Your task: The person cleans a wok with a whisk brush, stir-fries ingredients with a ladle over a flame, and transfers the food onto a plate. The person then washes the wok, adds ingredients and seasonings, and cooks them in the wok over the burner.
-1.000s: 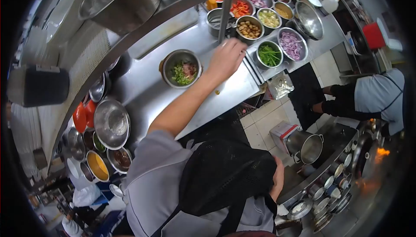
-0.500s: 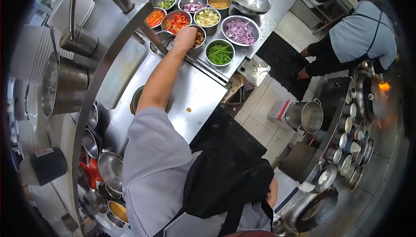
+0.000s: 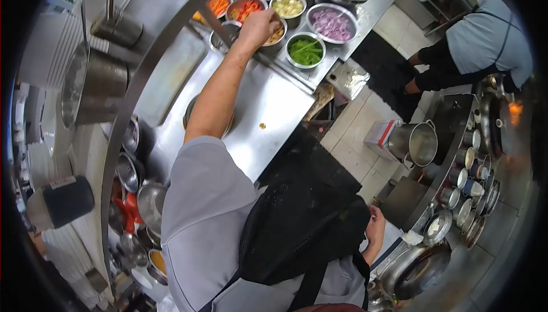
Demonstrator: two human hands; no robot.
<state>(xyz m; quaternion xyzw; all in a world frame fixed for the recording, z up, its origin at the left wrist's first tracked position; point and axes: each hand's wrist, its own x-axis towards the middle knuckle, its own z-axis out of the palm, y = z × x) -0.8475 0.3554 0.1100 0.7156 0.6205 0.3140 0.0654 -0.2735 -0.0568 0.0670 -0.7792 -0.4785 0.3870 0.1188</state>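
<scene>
My left hand [image 3: 260, 28] is over the near edge of a metal bowl of brown chunks [image 3: 276, 35], its fingers drawn together. Whatever they may hold is hidden by the hand. Close by are a bowl of cut red peppers [image 3: 244, 9], a bowl of pale green and white chunks [image 3: 287, 6], a bowl of sliced red onion [image 3: 331, 23] and a bowl of green strips [image 3: 305, 50]. Beneath my forearm, a round metal container [image 3: 189, 117] is partly covered. My right hand [image 3: 374, 231] hangs low at my side, fingers loosely bent and apart, with nothing visible in it.
A white cutting board [image 3: 171, 81] lies on the steel counter [image 3: 268, 103], left of my arm. A shelf rail [image 3: 128, 78] curves above it. To the right, a large pot [image 3: 419, 143] stands near the stove. Another person [image 3: 482, 38] bends over near a flame.
My left hand has risen from inside the bowl of brown chunks to its edge. The view has shifted, and more of my right hand shows.
</scene>
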